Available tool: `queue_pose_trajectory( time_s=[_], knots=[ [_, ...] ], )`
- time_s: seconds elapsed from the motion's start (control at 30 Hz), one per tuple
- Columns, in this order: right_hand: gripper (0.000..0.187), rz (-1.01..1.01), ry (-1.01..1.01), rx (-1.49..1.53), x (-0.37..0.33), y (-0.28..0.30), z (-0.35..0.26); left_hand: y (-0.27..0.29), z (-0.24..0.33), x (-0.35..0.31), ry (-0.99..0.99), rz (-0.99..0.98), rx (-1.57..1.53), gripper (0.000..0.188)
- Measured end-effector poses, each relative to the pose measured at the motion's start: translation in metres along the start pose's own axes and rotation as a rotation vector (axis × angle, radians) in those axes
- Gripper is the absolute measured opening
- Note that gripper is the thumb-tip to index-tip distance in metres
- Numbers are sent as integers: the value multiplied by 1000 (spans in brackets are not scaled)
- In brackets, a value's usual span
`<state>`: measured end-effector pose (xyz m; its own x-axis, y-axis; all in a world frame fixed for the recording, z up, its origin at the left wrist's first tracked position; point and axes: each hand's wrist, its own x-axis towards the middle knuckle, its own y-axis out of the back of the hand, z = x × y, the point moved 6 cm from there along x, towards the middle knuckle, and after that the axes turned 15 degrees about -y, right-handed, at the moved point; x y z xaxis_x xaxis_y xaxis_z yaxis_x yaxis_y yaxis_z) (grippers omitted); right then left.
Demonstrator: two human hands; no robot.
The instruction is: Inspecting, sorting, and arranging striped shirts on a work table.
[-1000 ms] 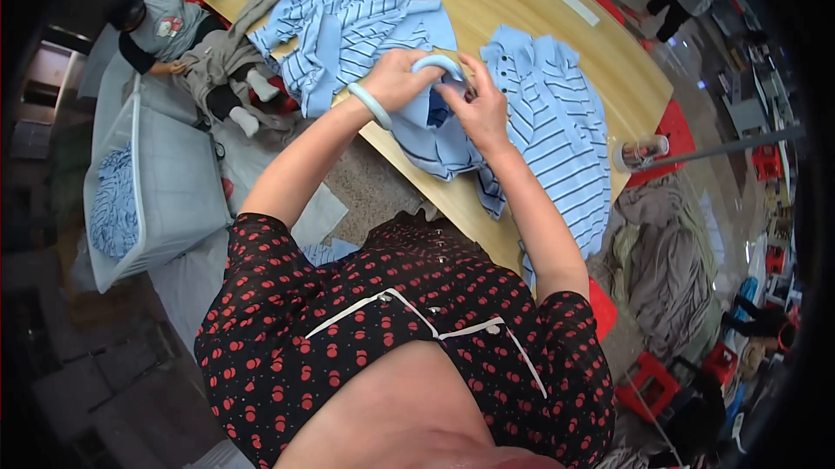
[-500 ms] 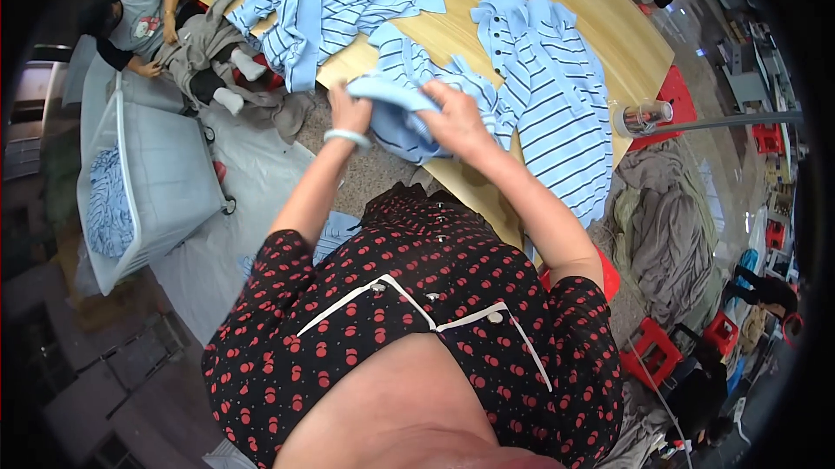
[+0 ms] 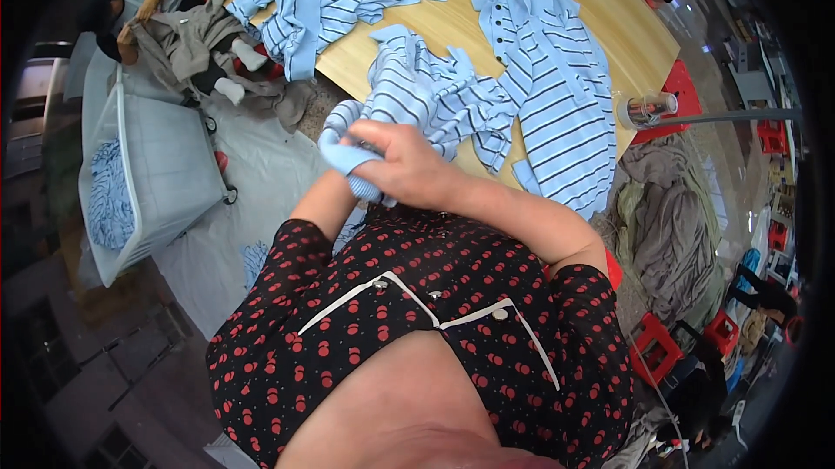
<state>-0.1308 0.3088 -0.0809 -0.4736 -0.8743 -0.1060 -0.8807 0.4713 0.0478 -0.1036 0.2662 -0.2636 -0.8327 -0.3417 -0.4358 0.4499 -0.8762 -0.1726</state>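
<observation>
The right hand [image 3: 396, 163] is closed on a light-blue ribbed band of a light-blue knit garment with dark stripes [image 3: 404, 95], which runs from the grip back over the near edge of the pale wood-grained table [image 3: 600, 8]. The left forearm [image 3: 323, 206] reaches up into the bunched cloth; the left hand is covered there, so I cannot tell whether it is spread or clenched. The rest of that garment lies rumpled on the surface by the near edge, its far side seeming to touch a light-blue striped shirt with dark buttons [image 3: 557, 95] laid out toward the right edge. The likeliest trouble, I judge, is drag: a sharp pull on the band could tug the neighbouring shirt out of line — or, if the grip failed, the overhanging cloth could slide off the near edge to the floor. Twisting the band around a hidden hand might also stretch the knit or leave it turned wrongly. Should the neighbouring shirt be swept sideways, it might knock the clear cylindrical container [image 3: 648, 110] just beside the right edge.
</observation>
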Motion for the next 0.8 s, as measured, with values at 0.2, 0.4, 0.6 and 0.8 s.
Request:
queue_pose_trajectory(
  time_s=[0.2,0.4,0.6,0.8],
  knots=[
    [16,-233,107,111,-18,-19,-56,-2,4,27,-153,33,379,38],
    [16,-257,89,148,-16,-9,-60,-8,10,66,-307,46,765,38],
    [16,-195,83,202,-4,9,-54,-16,19,121,-493,64,1138,39],
    [15,-198,45,170,3,20,-49,-40,26,200,-707,90,1492,40]
  ],
)
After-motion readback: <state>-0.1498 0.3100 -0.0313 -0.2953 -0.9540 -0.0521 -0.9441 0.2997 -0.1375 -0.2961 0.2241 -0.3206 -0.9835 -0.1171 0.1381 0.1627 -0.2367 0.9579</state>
